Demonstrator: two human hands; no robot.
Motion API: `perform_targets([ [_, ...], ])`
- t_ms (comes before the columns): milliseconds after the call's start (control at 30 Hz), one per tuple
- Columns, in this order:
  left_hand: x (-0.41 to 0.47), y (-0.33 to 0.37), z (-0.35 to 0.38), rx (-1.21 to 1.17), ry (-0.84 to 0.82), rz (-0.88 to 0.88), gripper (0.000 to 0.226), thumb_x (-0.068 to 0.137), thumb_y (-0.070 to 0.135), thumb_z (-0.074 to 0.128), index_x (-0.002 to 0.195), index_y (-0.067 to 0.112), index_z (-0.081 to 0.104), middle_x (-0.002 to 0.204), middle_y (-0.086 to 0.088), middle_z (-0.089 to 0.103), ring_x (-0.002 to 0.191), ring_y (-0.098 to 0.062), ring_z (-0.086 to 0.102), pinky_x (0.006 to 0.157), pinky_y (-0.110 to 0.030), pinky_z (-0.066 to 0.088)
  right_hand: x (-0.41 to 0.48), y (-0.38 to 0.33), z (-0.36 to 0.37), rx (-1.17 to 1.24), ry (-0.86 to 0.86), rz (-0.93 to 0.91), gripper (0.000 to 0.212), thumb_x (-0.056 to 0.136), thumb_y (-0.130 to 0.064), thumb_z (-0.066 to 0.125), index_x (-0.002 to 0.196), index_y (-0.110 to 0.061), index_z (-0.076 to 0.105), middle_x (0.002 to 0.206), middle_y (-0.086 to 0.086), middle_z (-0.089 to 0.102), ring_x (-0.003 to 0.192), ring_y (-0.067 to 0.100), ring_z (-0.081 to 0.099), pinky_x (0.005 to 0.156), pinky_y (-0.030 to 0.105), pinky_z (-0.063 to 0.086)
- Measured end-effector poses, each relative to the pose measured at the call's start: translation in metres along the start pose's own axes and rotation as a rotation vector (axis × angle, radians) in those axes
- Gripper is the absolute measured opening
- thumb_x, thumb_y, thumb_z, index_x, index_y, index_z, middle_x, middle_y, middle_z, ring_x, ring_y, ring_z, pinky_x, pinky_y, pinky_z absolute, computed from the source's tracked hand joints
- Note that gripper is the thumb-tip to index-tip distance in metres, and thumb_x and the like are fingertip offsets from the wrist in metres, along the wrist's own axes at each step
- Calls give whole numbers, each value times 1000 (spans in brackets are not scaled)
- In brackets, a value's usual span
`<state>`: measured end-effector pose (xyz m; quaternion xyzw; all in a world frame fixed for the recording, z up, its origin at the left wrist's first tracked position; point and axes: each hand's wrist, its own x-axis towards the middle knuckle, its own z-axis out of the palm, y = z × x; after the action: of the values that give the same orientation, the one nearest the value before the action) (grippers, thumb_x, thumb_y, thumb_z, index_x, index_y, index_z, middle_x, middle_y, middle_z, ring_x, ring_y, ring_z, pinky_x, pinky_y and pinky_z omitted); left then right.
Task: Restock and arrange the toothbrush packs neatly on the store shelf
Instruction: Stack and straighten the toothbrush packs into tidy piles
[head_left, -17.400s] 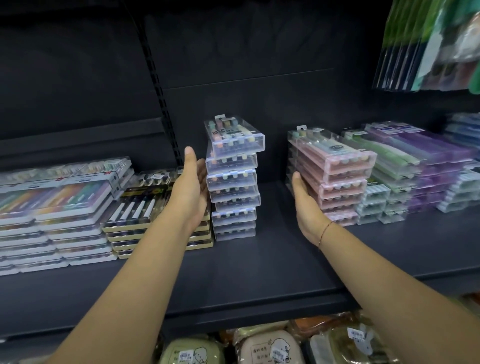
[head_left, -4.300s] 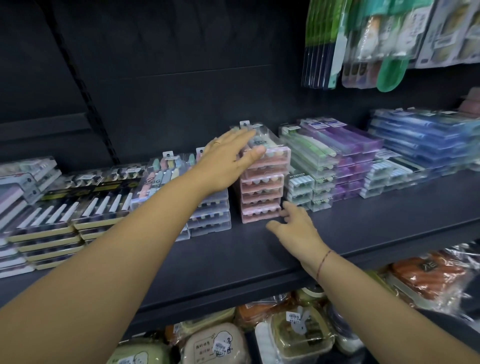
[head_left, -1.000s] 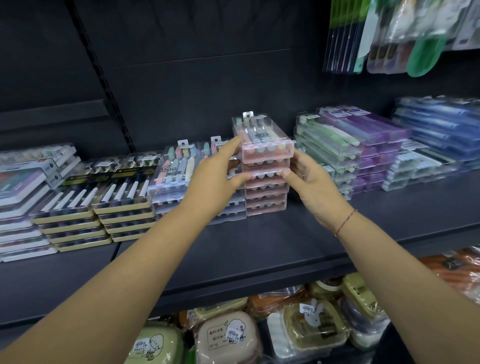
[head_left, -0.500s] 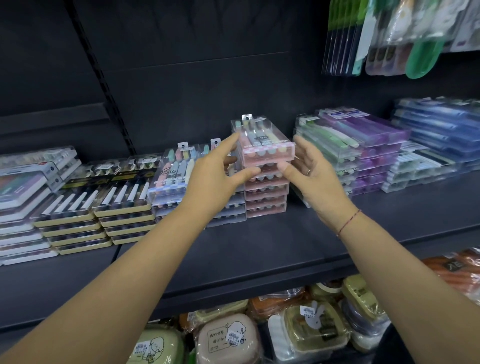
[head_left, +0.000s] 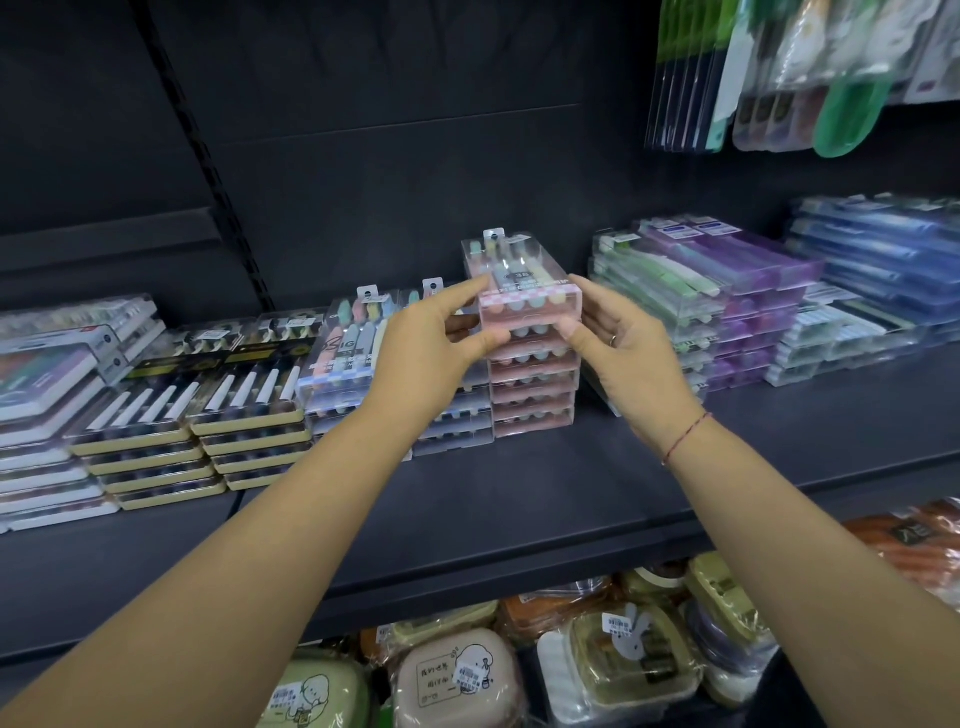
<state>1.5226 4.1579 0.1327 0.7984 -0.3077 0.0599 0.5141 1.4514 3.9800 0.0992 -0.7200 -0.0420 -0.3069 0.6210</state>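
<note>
Toothbrush pack (head_left: 524, 291), the pink one: where do we find it?

On top of the pink stack (head_left: 532, 389), mid-shelf and toward the far wall, gripped between both our hands. Let's start from the left, though.

Fine. At the far left we have flat packs (head_left: 47, 374) piled up, then two piles of black-and-gold packs (head_left: 197, 395), then clear packs of pastel brushes (head_left: 348, 358) just beside the pink stack.

Next comes our left hand (head_left: 431, 353). Its forefinger lies along the pack's left side and its thumb presses the near left corner, so the fingers are clamped on the pack.

Does the pack rest on the stack or hang just over it?

We cannot tell. It is lined up above the stack, level, with its hang tab at the far end.

Our right hand (head_left: 628, 358) mirrors the left, with thumb at the near right corner, forefinger on the right side, and the fingers clamped on the pack too. We see a ring (head_left: 613, 340) on one finger and a red string (head_left: 685, 436) round the wrist.

And further right?

Green and purple packs (head_left: 727, 291) in stacks near that hand, then blue packs (head_left: 883, 260) at the far right, with hanging packs (head_left: 779, 78) above them.

All on the dark shelf (head_left: 519, 493). Below its near edge we see wrapped lidded containers (head_left: 457, 680).
</note>
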Motion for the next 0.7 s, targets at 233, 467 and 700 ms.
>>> perform_targets([
  [233, -3, 2, -2, 98, -16, 18, 69, 83, 24, 77, 145, 31, 45, 127, 18, 57, 111, -2, 57, 101, -26, 46, -3, 7, -2, 18, -80, 78, 49, 95, -10, 60, 141, -20, 46, 137, -11, 56, 126, -1, 51, 104, 20, 42],
  [467, -14, -16, -18, 755, -108, 67, 75, 81, 55, 69, 145, 23, 46, 150, 3, 45, 136, -19, 42, 106, -34, 35, -12, 50, -6, -177, -198, 321, 64, 82, -7, 75, 139, -18, 49, 127, -7, 64, 118, 10, 59, 108, 42, 44],
  [700, -16, -19, -20, 790, -119, 95, 73, 82, 54, 68, 144, 23, 47, 150, 3, 46, 136, -19, 43, 108, -35, 34, -12, 53, -4, -260, -127, 262, 50, 83, -9, 75, 131, -16, 59, 119, -7, 68, 114, 9, 61, 106, 38, 46],
])
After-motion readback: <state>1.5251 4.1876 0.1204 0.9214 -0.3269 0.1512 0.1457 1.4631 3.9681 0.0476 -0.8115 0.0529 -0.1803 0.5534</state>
